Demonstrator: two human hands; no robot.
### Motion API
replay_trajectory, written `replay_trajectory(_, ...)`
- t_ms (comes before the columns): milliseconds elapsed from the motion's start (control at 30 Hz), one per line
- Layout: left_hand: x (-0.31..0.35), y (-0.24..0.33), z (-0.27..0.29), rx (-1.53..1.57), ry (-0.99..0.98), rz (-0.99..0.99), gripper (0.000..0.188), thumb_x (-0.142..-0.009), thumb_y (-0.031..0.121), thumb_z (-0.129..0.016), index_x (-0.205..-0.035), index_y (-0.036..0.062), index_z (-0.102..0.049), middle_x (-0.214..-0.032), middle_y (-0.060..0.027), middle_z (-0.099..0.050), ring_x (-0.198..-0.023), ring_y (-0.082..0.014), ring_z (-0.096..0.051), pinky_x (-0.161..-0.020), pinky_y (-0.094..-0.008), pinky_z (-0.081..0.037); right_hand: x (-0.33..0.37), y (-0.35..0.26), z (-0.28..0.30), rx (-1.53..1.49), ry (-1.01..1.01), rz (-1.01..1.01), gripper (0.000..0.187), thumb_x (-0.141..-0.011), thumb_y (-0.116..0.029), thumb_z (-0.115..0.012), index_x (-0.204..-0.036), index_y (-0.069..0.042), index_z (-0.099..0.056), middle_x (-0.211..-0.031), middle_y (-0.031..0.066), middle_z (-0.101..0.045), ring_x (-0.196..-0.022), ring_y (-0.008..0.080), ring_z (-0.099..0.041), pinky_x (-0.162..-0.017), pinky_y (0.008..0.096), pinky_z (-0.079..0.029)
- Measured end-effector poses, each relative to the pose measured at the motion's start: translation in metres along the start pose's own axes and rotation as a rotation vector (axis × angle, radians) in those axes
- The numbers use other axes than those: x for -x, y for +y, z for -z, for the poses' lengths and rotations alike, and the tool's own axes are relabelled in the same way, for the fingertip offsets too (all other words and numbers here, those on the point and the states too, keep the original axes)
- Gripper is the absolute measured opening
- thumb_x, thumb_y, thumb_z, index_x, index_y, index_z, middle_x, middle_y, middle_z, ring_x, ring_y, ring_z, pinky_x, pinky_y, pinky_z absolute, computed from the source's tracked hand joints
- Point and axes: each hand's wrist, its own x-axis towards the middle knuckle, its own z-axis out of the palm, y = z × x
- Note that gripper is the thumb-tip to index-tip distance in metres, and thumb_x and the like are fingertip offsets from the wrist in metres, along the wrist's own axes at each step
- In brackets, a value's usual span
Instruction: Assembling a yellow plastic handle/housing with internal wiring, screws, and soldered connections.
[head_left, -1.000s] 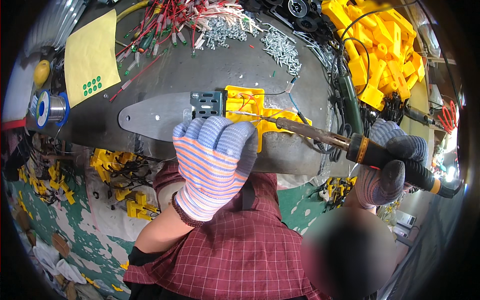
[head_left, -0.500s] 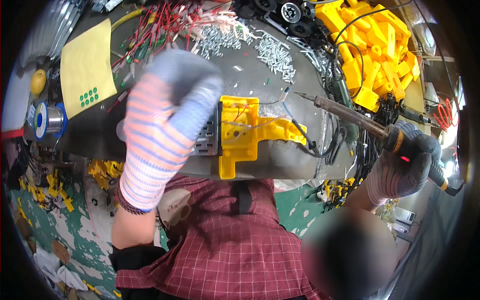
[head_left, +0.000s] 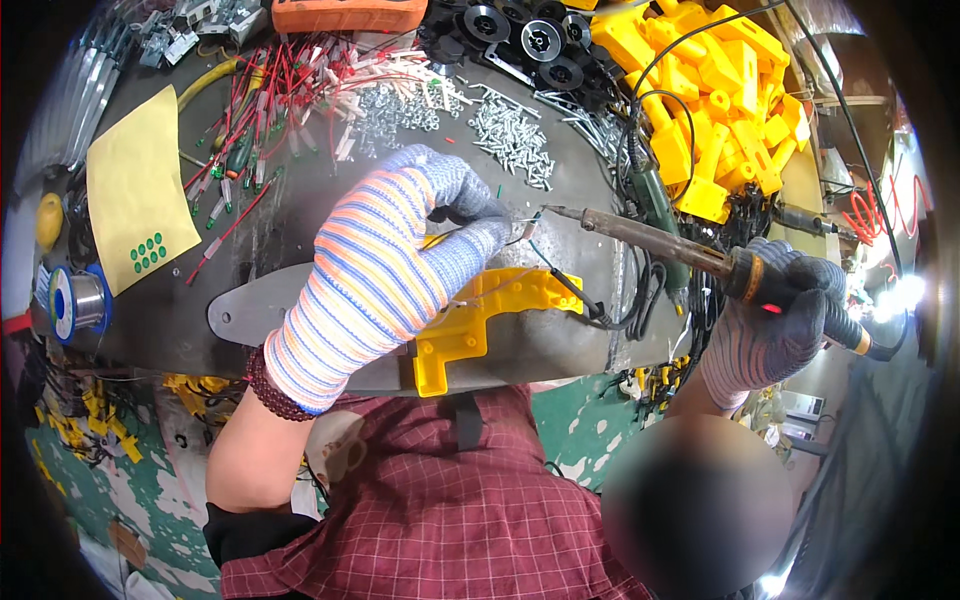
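My left hand (head_left: 390,250), in a striped knit glove, has its thumb and fingertips closed in a pinch on a thin wire (head_left: 520,222). A dark lead (head_left: 560,270) runs from beside that wire down past the yellow plastic housing (head_left: 450,345), which lies below the pinch and is partly hidden by the hand. My right hand (head_left: 765,310), gloved too, is wrapped round the handle of a soldering iron (head_left: 650,240). The iron points left, its tip close to the wire just right of my left fingertips; whether they touch I cannot tell.
Loose screws (head_left: 510,135) and red-wired parts (head_left: 250,130) lie at the back. Yellow plastic parts (head_left: 720,80) are heaped at the back right, beside black wheels (head_left: 540,40). A solder spool (head_left: 80,300) and a yellow sheet with green dots (head_left: 140,190) are at the left.
My left hand has moved right and closed in a pinch by the wire near the iron's tip. The iron has shifted slightly left in view. The housing appears lower in the picture.
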Motion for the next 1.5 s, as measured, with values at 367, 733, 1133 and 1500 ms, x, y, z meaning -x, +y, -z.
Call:
replay_trajectory(367,-0.006,0.002,-0.009,-0.133,0.079,-0.076,0.014,-0.078,0.01,-0.074,-0.085,0.0016,-0.065,-0.082,-0.0074,-0.062,-0.077,-0.0183,-0.06,-0.074,-0.0303,-0.049,0.0,0.002,-0.006,0.098,0.016,0.044,0.028,-0.085,-0.025,-0.069,-0.097,-0.004,-0.056,-0.086,0.0072,-0.056,-0.071,0.0206,-0.057,-0.069,0.0354,-0.05)
replay_trajectory(733,-0.01,0.0,-0.013,-0.225,0.118,-0.077,0.013,-0.075,0.01,-0.073,-0.084,0.0028,-0.066,-0.082,-0.01,-0.061,-0.077,-0.0245,-0.06,-0.072,-0.0338,-0.049,-0.003,0.003,-0.012,0.137,0.017,0.088,0.028,-0.084,-0.024,-0.071,-0.097,-0.004,-0.056,-0.084,0.0061,-0.055,-0.074,0.0202,-0.058,-0.072,0.0355,-0.051)
replay_trajectory(1133,-0.013,0.002,-0.013,-0.271,0.12,-0.106,0.013,-0.075,0.012,-0.073,-0.083,0.0041,-0.067,-0.08,-0.0098,-0.063,-0.078,-0.0264,-0.061,-0.071,-0.036,-0.049,0.0,0.003,-0.012,0.171,-0.007,0.058,0.028,-0.086,-0.024,-0.068,-0.098,-0.002,-0.056,-0.087,0.0084,-0.054,-0.074,0.0203,-0.057,-0.07,0.0343,-0.05)
replay_trajectory(1500,-0.014,0.002,-0.014,-0.21,0.143,-0.075,0.013,-0.076,0.012,-0.073,-0.084,0.0039,-0.068,-0.081,-0.0109,-0.063,-0.078,-0.0272,-0.062,-0.071,-0.0363,-0.049,-0.003,0.004,-0.022,0.147,0.041,0.114,0.026,-0.086,-0.021,-0.069,-0.099,-0.002,-0.056,-0.089,0.0085,-0.056,-0.074,0.0211,-0.059,-0.068,0.0338,-0.051)
